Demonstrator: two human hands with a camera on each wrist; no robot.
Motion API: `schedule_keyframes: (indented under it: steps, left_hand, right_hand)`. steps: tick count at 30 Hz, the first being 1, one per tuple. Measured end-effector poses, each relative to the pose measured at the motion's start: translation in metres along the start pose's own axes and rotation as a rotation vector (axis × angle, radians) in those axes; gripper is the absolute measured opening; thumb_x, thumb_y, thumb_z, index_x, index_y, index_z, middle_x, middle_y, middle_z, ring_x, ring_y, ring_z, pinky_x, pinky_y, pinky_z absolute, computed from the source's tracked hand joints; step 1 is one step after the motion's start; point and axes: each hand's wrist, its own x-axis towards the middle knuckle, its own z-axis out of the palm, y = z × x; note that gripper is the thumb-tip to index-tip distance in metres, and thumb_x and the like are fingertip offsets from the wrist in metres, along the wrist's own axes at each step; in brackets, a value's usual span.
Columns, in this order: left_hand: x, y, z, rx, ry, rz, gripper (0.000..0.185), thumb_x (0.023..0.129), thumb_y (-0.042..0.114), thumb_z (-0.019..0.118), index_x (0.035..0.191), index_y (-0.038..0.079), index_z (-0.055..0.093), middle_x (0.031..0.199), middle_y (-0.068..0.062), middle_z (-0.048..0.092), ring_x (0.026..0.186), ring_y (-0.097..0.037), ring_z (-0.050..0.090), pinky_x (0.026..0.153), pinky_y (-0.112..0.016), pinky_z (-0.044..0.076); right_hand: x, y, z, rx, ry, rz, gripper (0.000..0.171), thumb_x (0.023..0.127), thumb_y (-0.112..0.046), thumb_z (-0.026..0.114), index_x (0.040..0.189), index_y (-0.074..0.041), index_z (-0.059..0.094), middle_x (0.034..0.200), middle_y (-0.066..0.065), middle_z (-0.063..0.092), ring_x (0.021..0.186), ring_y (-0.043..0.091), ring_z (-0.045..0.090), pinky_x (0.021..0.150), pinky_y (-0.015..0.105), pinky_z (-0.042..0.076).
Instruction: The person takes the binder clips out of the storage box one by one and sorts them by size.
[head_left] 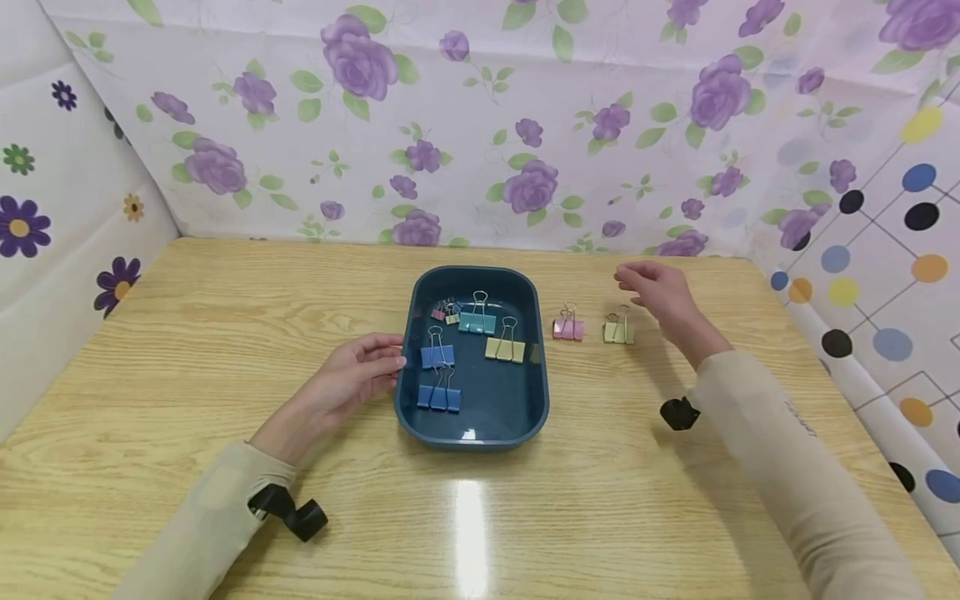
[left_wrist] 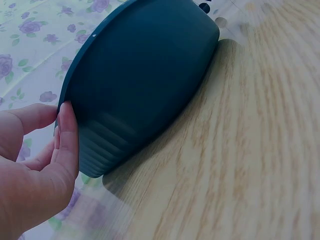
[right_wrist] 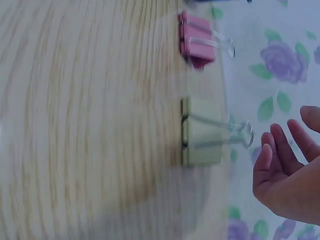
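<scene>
A dark blue tray (head_left: 491,417) holds several binder clips: two blue clips (head_left: 439,398), a teal clip (head_left: 477,323), a yellow clip (head_left: 505,349) and a cluster of tiny clips (head_left: 447,312). At its left side my left hand (head_left: 356,371) grips the rim; in the left wrist view, fingers (left_wrist: 69,132) lie against the tray's outer wall (left_wrist: 140,75). Right of the tray, a pink binder clip (head_left: 567,328) and a pale yellow binder clip (right_wrist: 202,132) stand on the table. My right hand (head_left: 663,304) hovers beyond the pale yellow clip, fingers loosely bent, holding nothing.
The wooden table (head_left: 225,333) ends at a flower-printed cloth (head_left: 465,125) behind it. A dotted cloth (head_left: 885,275) hangs along the right side, and another flowered cloth (head_left: 45,283) along the left. Black straps (head_left: 288,512) dangle from both sleeves.
</scene>
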Motion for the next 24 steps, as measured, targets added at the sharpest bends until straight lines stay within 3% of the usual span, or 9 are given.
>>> schedule_keyframes:
  steps: [6,17,24]
  left_hand:
    - [0.0,0.0,0.001,-0.005,0.001,-0.007,0.044,0.095,-0.006,0.053,0.136,-0.011,0.037,0.103,-0.008,0.055,0.082,-0.012,0.059,0.077,-0.022,0.052]
    - [-0.002,0.003,0.001,0.003,-0.002,0.006,0.044,0.095,-0.005,0.053,0.135,-0.012,0.036,0.102,-0.008,0.056,0.083,-0.012,0.059,0.077,-0.022,0.052]
    - [-0.002,0.003,0.001,0.014,-0.004,0.012,0.044,0.095,-0.004,0.054,0.134,-0.013,0.037,0.099,-0.008,0.056,0.081,-0.012,0.058,0.076,-0.022,0.052]
  right_hand:
    - [-0.007,-0.023,0.023,-0.008,-0.012,-0.04,0.046,0.1,-0.03,0.054,0.135,0.0,0.05,0.131,0.018,0.054,0.117,0.027,0.053,0.103,0.045,0.04]
    - [-0.022,-0.06,0.066,-0.071,-0.154,-0.057,0.035,0.099,-0.021,0.057,0.124,0.003,0.057,0.123,0.02,0.058,0.112,0.03,0.056,0.102,0.046,0.04]
    - [-0.023,-0.078,0.081,-0.108,-0.255,-0.041,0.035,0.099,-0.018,0.057,0.127,0.001,0.056,0.124,0.017,0.06,0.113,0.028,0.057,0.1,0.045,0.042]
